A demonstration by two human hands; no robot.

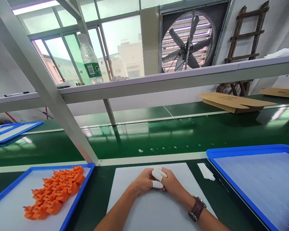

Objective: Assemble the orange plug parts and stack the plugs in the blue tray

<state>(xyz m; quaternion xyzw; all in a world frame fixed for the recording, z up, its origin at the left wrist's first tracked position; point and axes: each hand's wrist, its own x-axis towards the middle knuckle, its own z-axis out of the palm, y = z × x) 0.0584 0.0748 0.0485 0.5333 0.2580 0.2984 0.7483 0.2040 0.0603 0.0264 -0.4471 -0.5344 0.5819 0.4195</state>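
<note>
Over a white sheet [154, 211] on the green table, my left hand [143, 182] and my right hand [172, 183] meet, fingers curled in and touching. White finger cots [157, 184] cover some fingertips where the hands join. Both hands are closed, and whatever lies between the fingers, if anything, is hidden. A brown-strapped watch [197, 208] is on my right wrist. To the left, a blue-rimmed tray [79, 200] carries several orange pieces [55, 192] set close together in rows.
At the right stands another blue-rimmed tray [255, 179] with a whitish base, a scrap of white paper [205, 171] beside it. Behind runs a green conveyor surface [159, 138], crossed by a slanted metal post [62, 112]. Flat cardboard [231, 101] and a shelf bottle [90, 62] are farther back.
</note>
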